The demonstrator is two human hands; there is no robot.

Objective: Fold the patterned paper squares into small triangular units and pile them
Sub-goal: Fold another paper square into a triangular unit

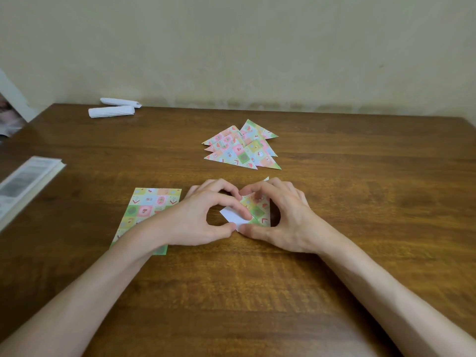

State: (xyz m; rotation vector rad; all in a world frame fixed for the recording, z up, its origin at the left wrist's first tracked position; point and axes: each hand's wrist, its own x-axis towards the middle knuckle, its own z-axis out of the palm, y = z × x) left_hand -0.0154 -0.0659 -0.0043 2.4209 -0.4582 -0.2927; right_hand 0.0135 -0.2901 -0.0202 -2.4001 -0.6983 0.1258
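A partly folded patterned paper (257,211) lies on the wooden table (360,202) in the middle, its white underside showing at the left corner. My left hand (203,217) pinches that white corner between thumb and forefinger. My right hand (280,215) curls over the paper's right side, with forefinger and thumb pressing on it. A stack of flat patterned paper (146,210) lies to the left, partly under my left forearm. Several finished patterned triangles (239,149) lie in a loose pile farther back.
Two white rolled paper pieces (113,108) lie at the back left near the wall. A book or booklet (23,184) sits at the left table edge. Another printed sheet (10,117) leans at the far left.
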